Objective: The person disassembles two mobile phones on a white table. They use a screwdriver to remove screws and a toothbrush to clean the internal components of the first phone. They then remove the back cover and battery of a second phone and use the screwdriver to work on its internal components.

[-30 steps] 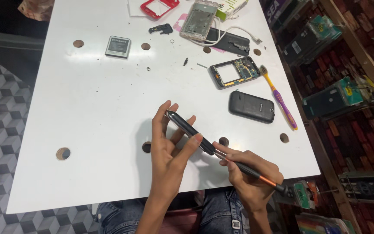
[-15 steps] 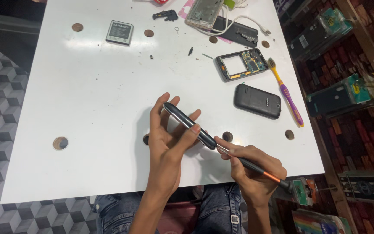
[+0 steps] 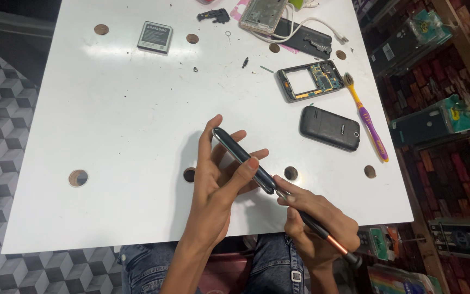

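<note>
A slim dark phone is held edge-on above the near part of the white table by the left hand. It is pinched across its thin edges: the thumb is pressed on the near edge and the other fingers are curled behind the far one, lightly spread, with the palm turned up. A screwdriver, black with an orange band, is gripped by the right hand, the fingers closed tightly round the shaft like a pen. Its tip is set against the lower end of the phone, just beside the left thumb.

The step in hand is judged to be work at a screw or seam at that lower end. For the next move, the phone would need to be kept steady and the tip seated squarely; whether the tip is already seated cannot be told.

Further back on the table, well apart from the hands, a black back cover, an opened phone frame, a purple toothbrush and a battery are laid out.
</note>
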